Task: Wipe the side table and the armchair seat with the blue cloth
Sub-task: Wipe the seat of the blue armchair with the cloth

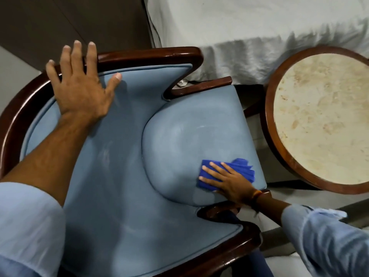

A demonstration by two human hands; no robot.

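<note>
- One armchair (119, 166) fills the middle of the view: pale blue upholstery with piped edges inside a dark, glossy wooden frame (16, 120).
- Its armchair seat (189, 132) is a rounded blue cushion showing faint lighter streaks.
- One white bed cover (249, 33), wrinkled at its hem, lies beyond the chair.
- One round side table (323, 116) stands just beside the chair on the right, with a cream mottled stone top inside a brown wooden rim; its far edge is cut off.
- The left hand (79, 92) lies flat and wide open on the chair's padded back, fingers spread over the wooden rail, gripping nothing.
- The right hand (227, 182) presses flat, fingers extended, on the blue cloth (235, 168), pinning it to the seat's near right corner.
- One cloth: deep blue, bunched into folds.
- No writing or label is visible.
</note>
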